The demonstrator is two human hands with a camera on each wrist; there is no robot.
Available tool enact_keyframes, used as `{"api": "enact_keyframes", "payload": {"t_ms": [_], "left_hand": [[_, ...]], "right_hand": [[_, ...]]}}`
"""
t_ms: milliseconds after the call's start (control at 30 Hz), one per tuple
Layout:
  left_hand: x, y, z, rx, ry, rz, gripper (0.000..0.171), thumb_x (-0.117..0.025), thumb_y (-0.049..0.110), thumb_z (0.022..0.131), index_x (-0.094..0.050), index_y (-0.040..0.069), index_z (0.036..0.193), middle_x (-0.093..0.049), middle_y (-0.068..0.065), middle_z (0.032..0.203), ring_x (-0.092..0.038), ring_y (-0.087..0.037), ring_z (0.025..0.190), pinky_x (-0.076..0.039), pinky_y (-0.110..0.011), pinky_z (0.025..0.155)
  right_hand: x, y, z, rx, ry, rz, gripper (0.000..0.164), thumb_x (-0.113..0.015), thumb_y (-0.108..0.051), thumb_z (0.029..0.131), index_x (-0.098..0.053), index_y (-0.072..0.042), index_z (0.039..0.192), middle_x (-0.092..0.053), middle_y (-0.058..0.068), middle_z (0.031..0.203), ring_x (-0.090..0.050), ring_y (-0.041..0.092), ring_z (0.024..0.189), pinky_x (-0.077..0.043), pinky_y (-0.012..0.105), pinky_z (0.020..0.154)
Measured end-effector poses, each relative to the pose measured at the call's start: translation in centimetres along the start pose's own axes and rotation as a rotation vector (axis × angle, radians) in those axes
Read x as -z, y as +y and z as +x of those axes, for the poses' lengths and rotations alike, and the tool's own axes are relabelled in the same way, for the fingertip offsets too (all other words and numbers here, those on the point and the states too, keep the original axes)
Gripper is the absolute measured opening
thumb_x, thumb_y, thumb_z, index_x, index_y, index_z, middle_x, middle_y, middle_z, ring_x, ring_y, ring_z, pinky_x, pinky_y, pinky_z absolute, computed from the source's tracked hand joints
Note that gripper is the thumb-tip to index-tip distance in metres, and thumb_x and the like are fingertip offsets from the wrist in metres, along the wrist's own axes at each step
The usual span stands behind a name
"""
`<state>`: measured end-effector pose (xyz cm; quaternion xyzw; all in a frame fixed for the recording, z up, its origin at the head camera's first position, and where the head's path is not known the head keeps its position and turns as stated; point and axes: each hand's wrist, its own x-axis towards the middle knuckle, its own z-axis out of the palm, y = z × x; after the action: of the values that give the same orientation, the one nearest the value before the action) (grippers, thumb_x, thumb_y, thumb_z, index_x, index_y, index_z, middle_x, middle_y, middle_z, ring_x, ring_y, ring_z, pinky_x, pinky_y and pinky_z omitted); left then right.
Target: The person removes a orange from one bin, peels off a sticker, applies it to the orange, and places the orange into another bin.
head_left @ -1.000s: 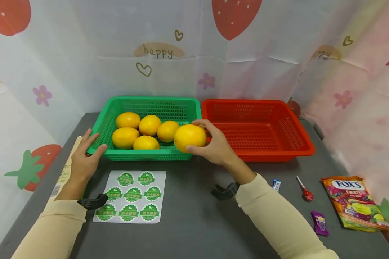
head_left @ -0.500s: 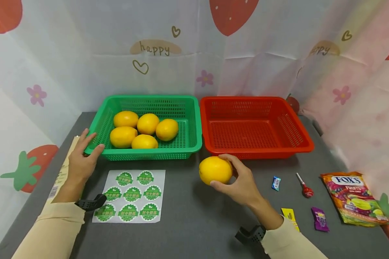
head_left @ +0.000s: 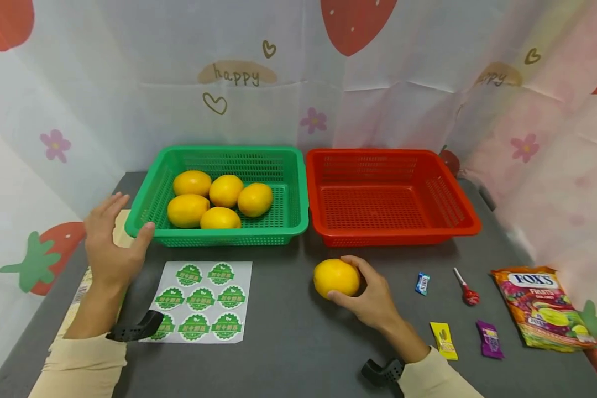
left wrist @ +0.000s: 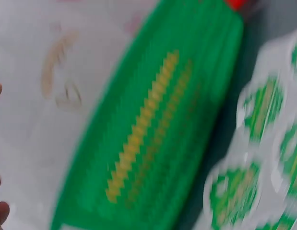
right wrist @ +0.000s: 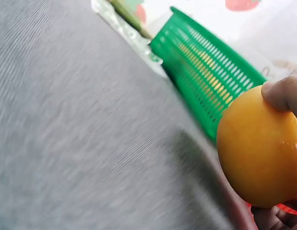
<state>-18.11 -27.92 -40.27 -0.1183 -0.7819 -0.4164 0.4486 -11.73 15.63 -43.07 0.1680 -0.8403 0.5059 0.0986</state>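
Note:
My right hand (head_left: 373,293) grips a yellow lemon (head_left: 335,278) between thumb and fingers, in front of the red basket (head_left: 453,224). In the right wrist view the lemon (right wrist: 258,148) fills the right side, with a shadow on the cloth below it. My left hand (head_left: 111,240) is spread, its thumb tip by the front left corner of the green basket (head_left: 229,237). Several more lemons (head_left: 189,211) lie grouped in that basket's left and middle part. The left wrist view is blurred and shows the green basket's side (left wrist: 153,124) with only fingertips at the left edge.
A sheet of round green stickers (head_left: 199,301) lies before the green basket. To the right are a blue candy (head_left: 422,283), a yellow candy (head_left: 444,341), a purple candy (head_left: 490,339), a red lollipop (head_left: 470,296) and a Fox's candy bag (head_left: 542,309). Beige packaging (head_left: 79,298) lies under the left forearm.
My right hand has carried the lemon out of the green basket, rightward and toward me, then lower. My left hand has come off the green basket's rim and moved left.

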Motion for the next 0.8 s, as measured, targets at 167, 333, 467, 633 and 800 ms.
{"api": "enact_keyframes", "payload": {"t_ms": [167,333,467,633,800], "left_hand": [[-1.1,4.0,-1.1,-0.151,0.031,-0.181,0.044,-0.069,0.024,0.081,-0.066,-0.016,0.1,-0.062,-0.029,0.087,-0.057,-0.009,0.089,-0.04,-0.023,0.078],[-0.8,5.0,-2.5,-0.111,-0.065,-0.296,0.022,-0.065,-0.002,0.079,-0.065,-0.019,0.093,-0.062,-0.026,0.081,-0.059,-0.01,0.082,-0.043,-0.022,0.075],[-0.4,4.8,-3.8,0.015,-0.177,-0.261,0.018,-0.06,-0.023,0.073,-0.064,-0.019,0.089,-0.061,-0.027,0.082,-0.058,-0.007,0.078,-0.044,-0.017,0.072],[-0.7,4.3,-5.5,0.157,-0.259,-0.122,0.02,-0.061,-0.023,0.075,-0.068,-0.013,0.091,-0.061,-0.026,0.085,-0.053,-0.008,0.077,-0.041,-0.015,0.068],[-1.3,0.6,-7.9,0.27,-0.289,-0.035,0.024,-0.065,-0.015,0.078,-0.072,-0.006,0.099,-0.064,-0.017,0.09,-0.049,-0.017,0.076,-0.039,-0.021,0.066]], "right_hand": [[-0.2,0.6,-0.3,-0.013,-0.015,0.0,0.065,-0.086,-0.003,0.069,-0.055,0.004,0.126,-0.061,0.015,0.118,-0.058,0.024,0.094,-0.049,0.044,0.08],[-0.6,1.9,-0.3,0.021,-0.029,0.007,0.068,-0.086,-0.004,0.07,-0.053,0.004,0.13,-0.06,0.015,0.121,-0.057,0.026,0.097,-0.047,0.046,0.083],[-1.1,4.3,-0.3,0.03,-0.039,-0.008,0.072,-0.086,-0.01,0.072,-0.051,-0.003,0.134,-0.059,0.008,0.126,-0.056,0.022,0.101,-0.046,0.046,0.085],[-0.9,4.3,-0.5,0.042,-0.055,-0.028,0.072,-0.085,-0.017,0.074,-0.05,-0.007,0.137,-0.056,0.005,0.131,-0.054,0.021,0.107,-0.044,0.047,0.089],[-0.8,3.9,-0.6,0.03,-0.062,-0.019,0.073,-0.085,-0.016,0.074,-0.05,-0.008,0.138,-0.054,0.007,0.132,-0.053,0.024,0.11,-0.041,0.052,0.092]]}}
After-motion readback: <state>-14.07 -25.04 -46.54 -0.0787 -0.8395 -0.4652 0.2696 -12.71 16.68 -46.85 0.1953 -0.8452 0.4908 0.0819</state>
